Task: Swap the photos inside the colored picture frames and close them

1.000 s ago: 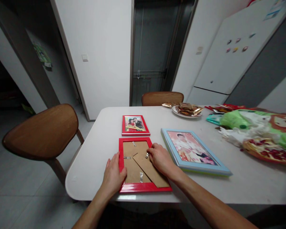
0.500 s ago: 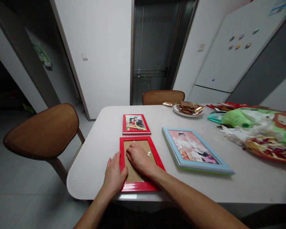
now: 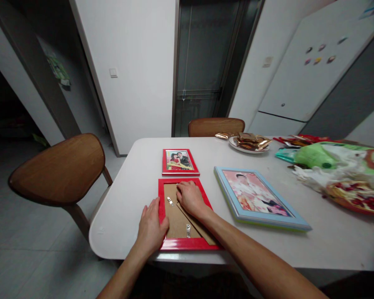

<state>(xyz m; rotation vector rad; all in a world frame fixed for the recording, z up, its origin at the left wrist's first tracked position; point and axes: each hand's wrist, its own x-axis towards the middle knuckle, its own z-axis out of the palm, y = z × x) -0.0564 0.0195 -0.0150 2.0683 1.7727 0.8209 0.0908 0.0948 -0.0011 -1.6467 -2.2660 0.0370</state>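
A red picture frame point(image 3: 190, 244) lies face down on the table point(image 3: 124, 207), close to the edge nearest you. Its brown backing board point(image 3: 173, 222) faces up, ringed by the glossy red border. One small metal clip point(image 3: 170, 202) sits slanted at the board's left side, and another, the lower clip point(image 3: 188, 230), stands upright in line near the bottom border. A brown support flap point(image 3: 205, 233) slants from the board's middle toward the lower right corner, partly beneath your right forearm.

Your left hand point(image 3: 151, 227) is loosely open, resting along the frame's left border with the thumb over its inner edge. Your right hand point(image 3: 190, 199) is partly closed, fingers bent and fingertips down at the top of the board; whether they grip anything is hidden.

Just beyond is a smaller red frame point(image 3: 164, 162), face up, showing a photo of two people. To the right lies a larger light blue frame point(image 3: 252, 215), photo side up, with a green lower edge. Farther back, a white plate point(image 3: 249, 151) holds shiny wrapped packets point(image 3: 262, 142). At the far right are a green bag point(image 3: 314, 155) and opened fruit point(image 3: 358, 197) with red seeds. A wooden chair point(image 3: 59, 170) stands to the left, and a second chair point(image 3: 216, 127) behind the table.
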